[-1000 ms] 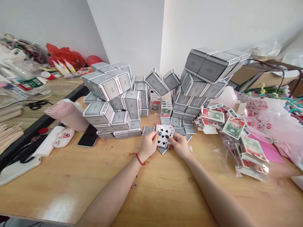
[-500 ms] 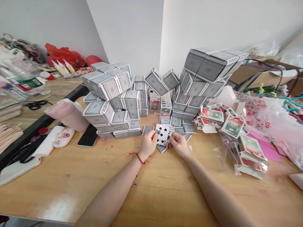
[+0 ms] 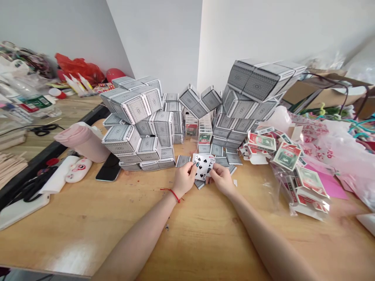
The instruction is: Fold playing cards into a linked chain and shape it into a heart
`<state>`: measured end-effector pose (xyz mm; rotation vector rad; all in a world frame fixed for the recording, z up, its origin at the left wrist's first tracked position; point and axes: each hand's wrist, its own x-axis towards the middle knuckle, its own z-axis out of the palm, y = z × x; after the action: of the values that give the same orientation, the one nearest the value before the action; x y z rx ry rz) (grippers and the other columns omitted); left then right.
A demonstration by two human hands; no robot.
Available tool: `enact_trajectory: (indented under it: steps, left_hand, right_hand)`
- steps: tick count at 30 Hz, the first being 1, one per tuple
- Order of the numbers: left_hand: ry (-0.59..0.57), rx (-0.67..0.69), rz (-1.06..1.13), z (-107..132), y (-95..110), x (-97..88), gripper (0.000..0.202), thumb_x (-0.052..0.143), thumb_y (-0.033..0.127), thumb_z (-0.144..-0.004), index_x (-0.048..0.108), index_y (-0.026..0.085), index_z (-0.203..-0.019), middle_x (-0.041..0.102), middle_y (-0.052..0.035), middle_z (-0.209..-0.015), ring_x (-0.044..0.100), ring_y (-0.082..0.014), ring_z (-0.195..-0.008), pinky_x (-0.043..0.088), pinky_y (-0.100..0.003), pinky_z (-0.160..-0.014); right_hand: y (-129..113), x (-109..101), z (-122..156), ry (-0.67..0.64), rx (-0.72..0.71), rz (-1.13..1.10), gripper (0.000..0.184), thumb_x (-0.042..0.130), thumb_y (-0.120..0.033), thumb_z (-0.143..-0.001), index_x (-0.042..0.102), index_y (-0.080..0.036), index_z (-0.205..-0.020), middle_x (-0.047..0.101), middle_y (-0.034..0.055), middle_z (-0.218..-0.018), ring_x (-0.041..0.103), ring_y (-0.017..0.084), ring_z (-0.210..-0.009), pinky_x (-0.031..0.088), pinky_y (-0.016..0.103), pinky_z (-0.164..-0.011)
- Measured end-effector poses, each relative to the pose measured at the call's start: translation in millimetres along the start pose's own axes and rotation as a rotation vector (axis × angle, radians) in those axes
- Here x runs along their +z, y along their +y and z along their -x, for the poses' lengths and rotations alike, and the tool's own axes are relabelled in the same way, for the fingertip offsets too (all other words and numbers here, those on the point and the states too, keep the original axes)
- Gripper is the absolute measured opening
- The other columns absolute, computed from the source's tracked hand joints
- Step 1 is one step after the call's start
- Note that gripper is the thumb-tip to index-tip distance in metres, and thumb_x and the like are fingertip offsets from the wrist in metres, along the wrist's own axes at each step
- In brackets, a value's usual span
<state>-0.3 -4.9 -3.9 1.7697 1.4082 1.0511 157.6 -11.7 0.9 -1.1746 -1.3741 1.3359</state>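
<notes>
Between my two hands is a small fan of playing cards [image 3: 200,168], faces toward me, a five of spades in front. My left hand [image 3: 185,180] pinches its left side with the thumb on the face. At the right side, my right hand [image 3: 224,180] grips the cards between thumb and fingers; edges of further cards peek out there. Under and behind them, several folded grey-backed cards [image 3: 183,160] lie on the table. Beyond stand grey-patterned blocks made of cards, a left stack [image 3: 137,105] and a taller right stack [image 3: 254,82].
Opened card boxes [image 3: 288,156] lie to the right beside plastic bags [image 3: 322,136]. On the left are a pink tumbler [image 3: 83,140], a phone [image 3: 108,168], and black scissors [image 3: 41,183]. Unopened-looking card packs [image 3: 205,130] stand between the stacks. A wall rises behind.
The right edge of the fan has spread slightly, showing more of a four behind the five of spades. Both hands keep their grip in nearly the same place.
</notes>
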Motion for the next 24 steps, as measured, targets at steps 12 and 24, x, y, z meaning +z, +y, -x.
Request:
enact_trajectory:
  steps: [12,24]
  left_hand:
    - [0.012,0.002,0.058,0,4,-2.9,0.031,0.040,0.039,-0.082,0.047,0.017,-0.062,0.040,0.0032,-0.051,0.037,-0.0087,-0.048,0.026,-0.020,-0.046]
    - [0.036,0.258,-0.297,7,10,2.4,0.031,0.040,0.031,-0.084,0.044,0.018,-0.056,0.039,0.0025,-0.044,0.036,-0.0090,-0.042,0.023,-0.024,-0.047]
  right_hand:
    - [-1,3,1,0.027,-0.042,0.090,0.022,0.046,-0.039,-0.078,0.047,-0.019,-0.068,0.057,-0.0007,-0.049,0.049,0.013,-0.044,0.038,0.024,-0.047]
    - [6,13,6,0.355,-0.223,0.687,0.026,0.038,-0.029,-0.082,0.040,-0.021,-0.057,0.047,-0.0019,-0.045,0.040,0.011,-0.040,0.028,0.022,-0.045]
